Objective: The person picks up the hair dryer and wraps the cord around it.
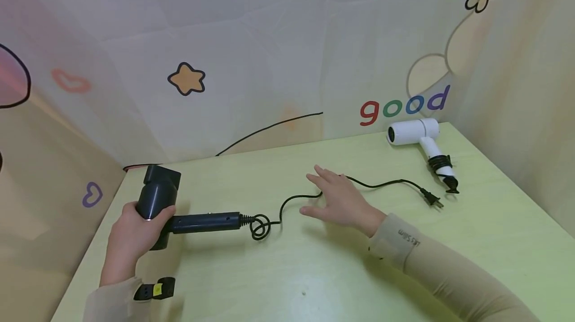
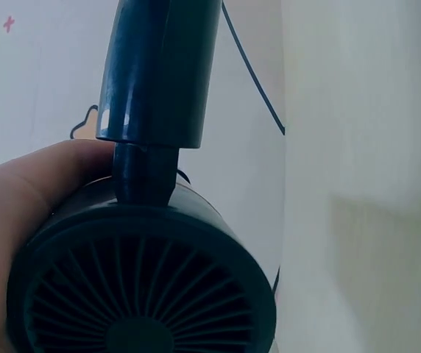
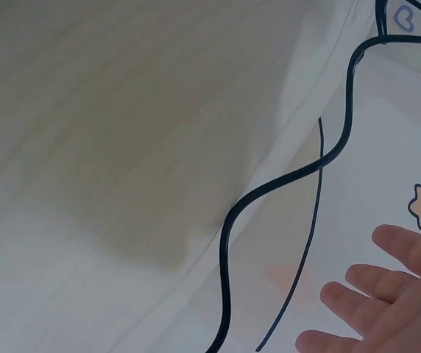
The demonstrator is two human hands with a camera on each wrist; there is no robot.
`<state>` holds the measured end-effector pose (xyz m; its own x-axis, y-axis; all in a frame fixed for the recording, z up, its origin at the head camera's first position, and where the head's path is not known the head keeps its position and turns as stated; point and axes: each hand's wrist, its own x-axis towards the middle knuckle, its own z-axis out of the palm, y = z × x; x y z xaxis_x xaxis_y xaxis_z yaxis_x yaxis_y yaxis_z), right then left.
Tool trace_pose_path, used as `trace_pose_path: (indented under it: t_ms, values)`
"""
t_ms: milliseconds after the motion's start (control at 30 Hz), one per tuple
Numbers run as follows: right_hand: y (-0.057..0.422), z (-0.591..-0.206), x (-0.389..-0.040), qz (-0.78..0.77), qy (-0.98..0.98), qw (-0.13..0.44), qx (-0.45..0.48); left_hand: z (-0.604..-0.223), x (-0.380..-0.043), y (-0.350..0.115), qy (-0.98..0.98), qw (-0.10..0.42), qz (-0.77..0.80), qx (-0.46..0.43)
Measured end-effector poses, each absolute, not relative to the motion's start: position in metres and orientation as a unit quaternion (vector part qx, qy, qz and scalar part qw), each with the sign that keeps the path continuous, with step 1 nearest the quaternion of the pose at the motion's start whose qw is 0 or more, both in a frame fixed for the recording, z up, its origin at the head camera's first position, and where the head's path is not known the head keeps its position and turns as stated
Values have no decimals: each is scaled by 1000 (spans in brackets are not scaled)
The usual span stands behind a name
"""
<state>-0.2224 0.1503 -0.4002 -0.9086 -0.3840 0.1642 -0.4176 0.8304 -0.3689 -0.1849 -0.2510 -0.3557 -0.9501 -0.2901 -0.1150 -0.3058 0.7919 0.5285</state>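
Note:
A dark blue hair dryer [image 1: 204, 222] is at the left of the table in the head view, its handle pointing right. My left hand [image 1: 137, 234] grips it round the barrel; the left wrist view shows its ribbed rear grille [image 2: 140, 294] and a thumb beside the handle. From the handle's end a black cord [image 1: 296, 197] makes a small loop, then runs right to a two-pin plug [image 1: 431, 198]. Over the middle of that cord is my right hand [image 1: 341, 199], fingers spread and straight. Whether it touches the cord I cannot tell; in the right wrist view its fingers [image 3: 402, 250] are apart from it.
A white hair dryer [image 1: 411, 132] lies at the table's back right corner, its black cord [image 1: 440, 163] wound round the handle. Behind the pale green table [image 1: 251, 282] hangs a printed curtain [image 1: 269, 62]. My left wrist wears a black strap [image 1: 154, 289].

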Motion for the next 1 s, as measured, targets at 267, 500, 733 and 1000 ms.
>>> trace_pose_path:
  t_ms: [267, 500, 733, 1000]
  values:
    - [139, -400, -218, 203, -951, 36, 229, -349, -185, -246, 944, 10, 293, -151]
    - [127, -400, -211, 223, -944, 20, 242, -343, -187, -240, 942, 3, 302, -145]
    - [116, -399, -205, 233, -932, 10, 276, -338, -187, -227, 940, -13, 311, -141]
    - [110, -394, -198, 252, -925, -9, 285, -335, -190, -216, 931, -13, 336, -142]
